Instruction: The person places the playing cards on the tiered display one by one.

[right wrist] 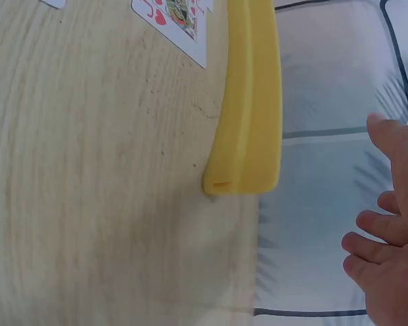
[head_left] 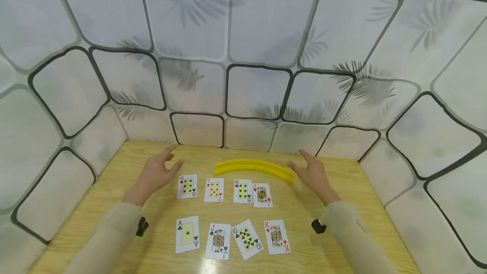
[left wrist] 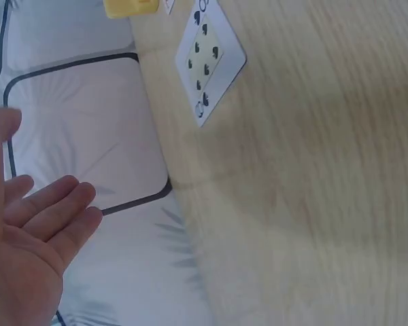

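Note:
My left hand (head_left: 159, 171) hovers over the table's left side with fingers extended, holding nothing, close to the six of spades (head_left: 187, 186). On the other side my right hand (head_left: 311, 173) is also empty and extended, near the right end of a curved yellow card holder (head_left: 253, 167). In front of the holder lie the seven of diamonds (head_left: 214, 190), a six of clubs (head_left: 242, 191) and the jack of hearts (head_left: 262, 195). A nearer row has the ace of clubs (head_left: 187, 234), jack of spades (head_left: 218, 241), ten of clubs (head_left: 247, 239) and king of diamonds (head_left: 277, 237). All cards lie face up.
The light wooden table (head_left: 327, 248) meets a wall (head_left: 262, 33) with a stone-and-leaf pattern at its back and sides. Black wrist cameras sit under both sleeves. The holder lies close to the back edge.

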Demonstrator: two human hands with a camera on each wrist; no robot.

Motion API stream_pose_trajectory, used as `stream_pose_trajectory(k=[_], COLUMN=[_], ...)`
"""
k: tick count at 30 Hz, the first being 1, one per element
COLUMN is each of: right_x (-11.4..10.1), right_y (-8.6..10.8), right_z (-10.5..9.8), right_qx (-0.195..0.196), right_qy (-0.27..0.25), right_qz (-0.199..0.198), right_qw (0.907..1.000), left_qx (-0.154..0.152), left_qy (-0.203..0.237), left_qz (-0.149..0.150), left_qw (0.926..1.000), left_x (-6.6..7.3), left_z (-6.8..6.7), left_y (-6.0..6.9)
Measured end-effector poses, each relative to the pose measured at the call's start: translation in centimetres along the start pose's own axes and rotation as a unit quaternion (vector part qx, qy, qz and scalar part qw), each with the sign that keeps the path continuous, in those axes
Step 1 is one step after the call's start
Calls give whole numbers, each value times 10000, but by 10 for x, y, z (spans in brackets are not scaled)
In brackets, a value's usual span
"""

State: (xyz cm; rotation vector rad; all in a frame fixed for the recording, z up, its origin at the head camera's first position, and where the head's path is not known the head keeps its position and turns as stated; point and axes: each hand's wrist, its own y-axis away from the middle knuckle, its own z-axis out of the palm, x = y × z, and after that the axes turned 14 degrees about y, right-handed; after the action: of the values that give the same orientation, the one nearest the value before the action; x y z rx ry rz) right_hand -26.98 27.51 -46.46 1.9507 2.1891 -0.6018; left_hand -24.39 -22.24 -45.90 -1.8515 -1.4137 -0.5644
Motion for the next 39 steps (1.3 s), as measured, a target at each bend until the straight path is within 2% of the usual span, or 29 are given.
stream_pose_trajectory(k=[4, 9, 14, 17, 20, 28, 32, 39], right_x=[6, 13, 19, 20, 22, 27, 30, 35], right_y=[2, 5, 9, 12, 15, 21, 24, 27], right_z=[9, 21, 30, 35, 42, 61, 68, 73], right_qx=[359, 488, 126, -146, -292, -322, -273, -219], right_qy=[-397, -701, -1014, -1287, -1411, -1842, -1704, -1514], right_qz=[116, 340, 747, 1072, 1255, 1481, 1524, 1310], right_qw=[9985, 9958, 9920, 9858, 9816, 9711, 9731, 9795], left_qx=[378, 532, 291, 125, -13, -336, -479, -548], left_qy=[265, 461, 579, 620, 621, 583, 433, 68], left_qz=[-52, -370, -979, -1173, -1207, -1363, -1467, -1497], left_qw=[9989, 9968, 9931, 9911, 9907, 9884, 9871, 9872], left_x=[-9, -18, -29, -36, -41, -44, -42, -41], left_z=[5, 10, 13, 16, 21, 35, 41, 48], left_y=[4, 11, 19, 22, 24, 25, 26, 26])
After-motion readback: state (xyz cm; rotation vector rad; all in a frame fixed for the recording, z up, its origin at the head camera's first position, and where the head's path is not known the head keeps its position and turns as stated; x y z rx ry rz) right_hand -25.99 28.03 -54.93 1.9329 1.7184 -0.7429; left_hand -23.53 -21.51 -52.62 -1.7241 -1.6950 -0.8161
